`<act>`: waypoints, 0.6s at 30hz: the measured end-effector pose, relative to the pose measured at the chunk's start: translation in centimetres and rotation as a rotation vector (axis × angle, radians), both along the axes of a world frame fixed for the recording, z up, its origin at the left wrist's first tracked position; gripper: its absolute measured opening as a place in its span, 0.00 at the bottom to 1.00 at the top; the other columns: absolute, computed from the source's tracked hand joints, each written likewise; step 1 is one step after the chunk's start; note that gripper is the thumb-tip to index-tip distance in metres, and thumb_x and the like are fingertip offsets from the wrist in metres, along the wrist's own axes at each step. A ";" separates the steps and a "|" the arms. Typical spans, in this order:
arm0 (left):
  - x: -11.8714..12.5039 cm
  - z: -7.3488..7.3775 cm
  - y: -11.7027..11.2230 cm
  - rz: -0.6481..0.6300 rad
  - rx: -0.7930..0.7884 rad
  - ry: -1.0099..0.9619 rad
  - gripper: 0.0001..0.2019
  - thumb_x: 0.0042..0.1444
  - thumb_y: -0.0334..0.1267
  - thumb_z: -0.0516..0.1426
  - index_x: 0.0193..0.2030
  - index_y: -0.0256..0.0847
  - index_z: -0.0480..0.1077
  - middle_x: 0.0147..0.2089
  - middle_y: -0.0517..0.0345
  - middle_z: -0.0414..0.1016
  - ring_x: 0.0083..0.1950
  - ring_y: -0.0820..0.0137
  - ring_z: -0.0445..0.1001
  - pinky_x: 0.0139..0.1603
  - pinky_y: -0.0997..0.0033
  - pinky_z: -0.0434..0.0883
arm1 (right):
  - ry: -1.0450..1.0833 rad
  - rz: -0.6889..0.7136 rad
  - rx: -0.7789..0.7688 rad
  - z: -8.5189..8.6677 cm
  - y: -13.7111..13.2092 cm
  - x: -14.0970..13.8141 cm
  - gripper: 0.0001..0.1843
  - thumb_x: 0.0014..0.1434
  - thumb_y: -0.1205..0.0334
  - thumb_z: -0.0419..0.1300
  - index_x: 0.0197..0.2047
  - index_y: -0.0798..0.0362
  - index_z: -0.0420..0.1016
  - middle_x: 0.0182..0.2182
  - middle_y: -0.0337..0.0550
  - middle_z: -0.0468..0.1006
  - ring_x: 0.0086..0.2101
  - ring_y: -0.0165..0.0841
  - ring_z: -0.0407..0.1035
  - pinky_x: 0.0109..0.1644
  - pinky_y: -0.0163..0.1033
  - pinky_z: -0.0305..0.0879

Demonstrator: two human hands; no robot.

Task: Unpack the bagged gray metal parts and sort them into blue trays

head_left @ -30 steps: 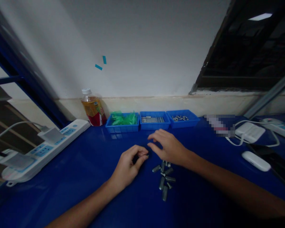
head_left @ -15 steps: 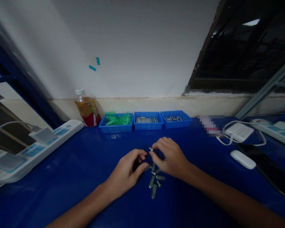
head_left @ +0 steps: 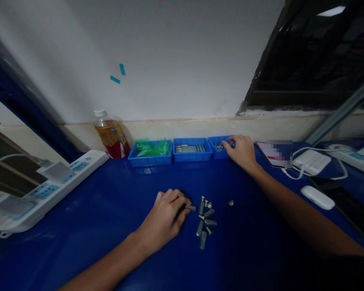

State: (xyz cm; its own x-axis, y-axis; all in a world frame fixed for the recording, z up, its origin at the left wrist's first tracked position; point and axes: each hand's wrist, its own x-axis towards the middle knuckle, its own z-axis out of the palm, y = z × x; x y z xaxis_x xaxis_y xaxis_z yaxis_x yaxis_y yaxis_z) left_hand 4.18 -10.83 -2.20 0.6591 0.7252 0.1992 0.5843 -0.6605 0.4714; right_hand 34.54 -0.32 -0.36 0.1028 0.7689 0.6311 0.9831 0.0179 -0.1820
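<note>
My left hand (head_left: 166,212) rests on the blue table with its fingers curled, thumb and fingertips closed on a short grey metal spacer (head_left: 191,208). Beside it lies a loose group of similar metal spacers (head_left: 203,240) and small screws (head_left: 209,230). One screw (head_left: 231,203) sits apart, to the right of the group. My right hand (head_left: 242,150) reaches to the right-hand blue tray (head_left: 221,154), thumb and fingers apart over the small screws (head_left: 220,146) in it. Part of that tray is hidden behind the hand.
A middle tray (head_left: 192,157) holds metal spacers, and a left tray (head_left: 151,161) holds green plastic bags. A drink bottle (head_left: 111,135) and a power strip (head_left: 53,188) stand at left. Phones (head_left: 344,206), a white case (head_left: 317,197) and cables lie at right.
My right hand has moved from the group of metal parts, where it held a screw, to the right-hand tray. A screw now lies apart on the table. My left fingers have closed on a spacer.
</note>
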 end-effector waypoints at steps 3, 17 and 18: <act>-0.1 0.1 0.2 0.056 -0.032 -0.076 0.09 0.63 0.39 0.49 0.41 0.44 0.70 0.41 0.56 0.72 0.43 0.65 0.68 0.44 0.62 0.60 | 0.058 0.285 0.037 -0.2 -3.7 -3.6 0.11 0.60 0.57 0.55 0.37 0.55 0.73 0.31 0.47 0.74 0.36 0.39 0.65 0.43 0.44 0.59; -0.1 0.3 0.3 0.072 -0.099 -0.251 0.12 0.65 0.40 0.46 0.41 0.40 0.69 0.39 0.54 0.71 0.42 0.66 0.69 0.50 0.62 0.62 | -0.188 0.745 -0.094 0.8 -10.4 -11.7 0.07 0.63 0.65 0.52 0.39 0.56 0.71 0.34 0.46 0.73 0.37 0.37 0.64 0.42 0.42 0.58; -0.1 0.3 0.2 0.074 -0.097 -0.235 0.12 0.64 0.41 0.47 0.45 0.40 0.68 0.41 0.53 0.71 0.44 0.65 0.68 0.50 0.61 0.62 | -0.182 0.712 -0.071 1.4 -9.1 -11.6 0.08 0.63 0.64 0.52 0.40 0.55 0.71 0.35 0.47 0.73 0.38 0.37 0.64 0.43 0.42 0.58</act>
State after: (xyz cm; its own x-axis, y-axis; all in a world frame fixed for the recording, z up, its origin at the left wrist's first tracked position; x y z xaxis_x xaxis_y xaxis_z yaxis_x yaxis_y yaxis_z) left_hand 4.12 -10.63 -1.94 0.5476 0.7928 0.2676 0.4960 -0.5651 0.6593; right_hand 22.99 -9.38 1.01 -0.5378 0.6499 0.5370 0.7525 0.6572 -0.0418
